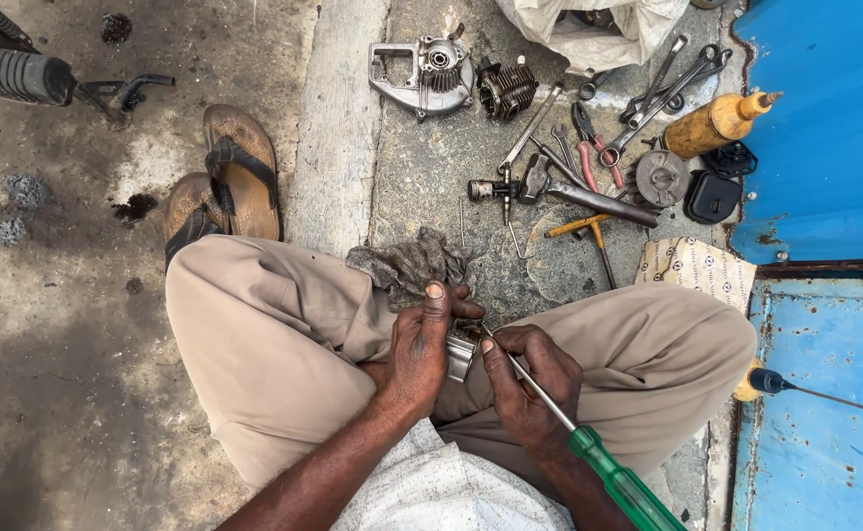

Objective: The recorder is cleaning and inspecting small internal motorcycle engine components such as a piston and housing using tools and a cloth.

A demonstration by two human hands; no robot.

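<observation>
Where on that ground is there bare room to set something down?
Free: the dark floor left of the sandals, and the pale concrete strip between the sandals and the engine casing. Crowded: the stone by the blue door, covered with wrenches, pliers and a yellow bottle.

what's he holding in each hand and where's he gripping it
The left hand grips a small metal part around its side. The right hand holds a green-handled screwdriver by its bare shaft, tip at the part.

Stained concrete floor (pixel 67 324), blue metal wall (pixel 825 128)
</observation>
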